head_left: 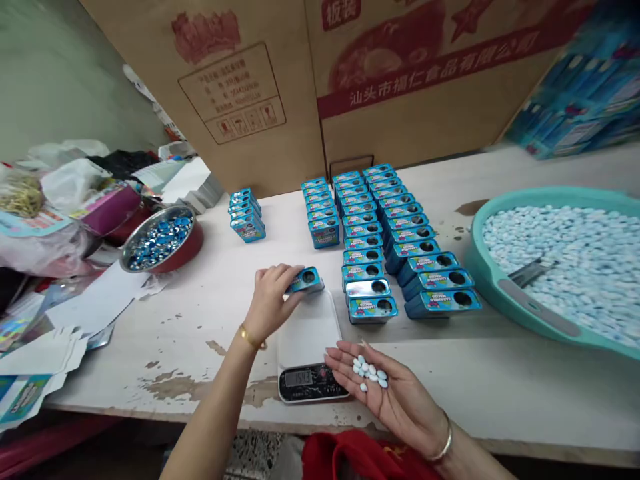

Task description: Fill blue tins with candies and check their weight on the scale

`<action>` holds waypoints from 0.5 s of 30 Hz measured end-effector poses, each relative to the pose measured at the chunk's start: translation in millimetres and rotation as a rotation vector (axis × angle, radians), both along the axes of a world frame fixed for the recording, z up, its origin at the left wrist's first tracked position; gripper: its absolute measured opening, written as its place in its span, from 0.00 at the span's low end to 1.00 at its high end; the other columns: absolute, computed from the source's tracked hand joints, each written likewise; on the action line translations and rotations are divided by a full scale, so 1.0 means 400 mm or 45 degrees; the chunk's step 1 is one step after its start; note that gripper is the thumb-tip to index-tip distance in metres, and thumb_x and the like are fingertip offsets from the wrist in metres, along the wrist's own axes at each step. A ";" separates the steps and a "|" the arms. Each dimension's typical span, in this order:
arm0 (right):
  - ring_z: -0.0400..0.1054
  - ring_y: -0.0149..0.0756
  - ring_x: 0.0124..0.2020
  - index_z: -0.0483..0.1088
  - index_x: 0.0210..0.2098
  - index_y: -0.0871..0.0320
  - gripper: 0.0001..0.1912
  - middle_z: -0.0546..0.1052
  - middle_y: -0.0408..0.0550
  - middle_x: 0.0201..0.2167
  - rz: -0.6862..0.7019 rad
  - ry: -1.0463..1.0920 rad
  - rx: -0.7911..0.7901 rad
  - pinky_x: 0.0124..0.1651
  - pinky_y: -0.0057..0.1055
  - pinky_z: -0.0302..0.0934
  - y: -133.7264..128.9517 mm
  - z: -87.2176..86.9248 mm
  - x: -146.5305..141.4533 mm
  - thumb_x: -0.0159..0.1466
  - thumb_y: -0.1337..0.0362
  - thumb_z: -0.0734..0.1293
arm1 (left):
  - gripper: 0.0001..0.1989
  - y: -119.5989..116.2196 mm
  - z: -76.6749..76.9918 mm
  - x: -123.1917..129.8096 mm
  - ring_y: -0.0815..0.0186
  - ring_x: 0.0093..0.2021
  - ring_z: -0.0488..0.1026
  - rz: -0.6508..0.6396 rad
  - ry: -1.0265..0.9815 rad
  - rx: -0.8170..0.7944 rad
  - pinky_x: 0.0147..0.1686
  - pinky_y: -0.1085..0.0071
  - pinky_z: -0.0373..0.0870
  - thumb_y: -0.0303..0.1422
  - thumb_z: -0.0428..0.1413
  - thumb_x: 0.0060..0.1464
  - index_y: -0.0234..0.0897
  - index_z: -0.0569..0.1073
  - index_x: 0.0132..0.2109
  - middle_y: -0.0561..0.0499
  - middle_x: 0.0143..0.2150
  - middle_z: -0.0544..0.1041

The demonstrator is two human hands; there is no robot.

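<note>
My left hand (273,297) grips a small blue tin (305,280) with a dark round hole in its top, at the far end of a white kitchen scale (310,333). The scale's display is lit, with digits that look like 1543. My right hand (385,393) lies palm up beside the scale's near right corner, fingers stretched out, with several pale blue and white candies (370,372) on it. Just beyond it, rows of blue tins (373,308) stand upright, their tops showing dark holes.
A turquoise basin (540,313) of pale candies with a metal scoop (527,272) stands right. Left are a bowl of blue and silver pieces (163,243), papers and plastic bags. Large cartons (250,87) line the back; another small tin group (247,217) stands before them.
</note>
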State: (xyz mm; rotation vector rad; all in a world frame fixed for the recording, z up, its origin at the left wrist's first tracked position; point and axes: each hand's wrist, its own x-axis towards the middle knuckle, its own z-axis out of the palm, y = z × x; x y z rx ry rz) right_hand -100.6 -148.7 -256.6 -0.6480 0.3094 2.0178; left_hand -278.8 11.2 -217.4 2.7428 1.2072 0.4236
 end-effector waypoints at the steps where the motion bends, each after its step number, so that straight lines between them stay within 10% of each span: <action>1: 0.68 0.44 0.53 0.70 0.47 0.69 0.17 0.75 0.62 0.48 0.001 -0.001 -0.007 0.58 0.37 0.61 0.001 -0.001 0.000 0.63 0.63 0.63 | 0.17 0.041 -0.008 0.017 0.62 0.45 0.68 -0.013 -0.002 0.034 0.45 0.64 0.55 0.37 0.54 0.57 0.40 0.67 0.53 0.48 0.46 0.73; 11: 0.69 0.44 0.53 0.73 0.44 0.68 0.17 0.75 0.62 0.49 0.008 0.067 -0.059 0.56 0.35 0.63 0.023 -0.025 0.016 0.59 0.62 0.68 | 0.22 0.281 -0.122 0.156 0.57 0.49 0.64 -0.092 0.050 0.219 0.46 0.61 0.55 0.42 0.54 0.55 0.41 0.67 0.55 0.43 0.51 0.69; 15: 0.70 0.43 0.51 0.75 0.41 0.67 0.19 0.76 0.60 0.47 0.122 0.129 -0.096 0.54 0.31 0.65 0.036 -0.052 0.022 0.53 0.61 0.73 | 0.23 0.351 -0.098 0.101 0.57 0.55 0.61 0.240 -0.105 0.324 0.51 0.61 0.54 0.41 0.53 0.55 0.37 0.64 0.56 0.42 0.55 0.66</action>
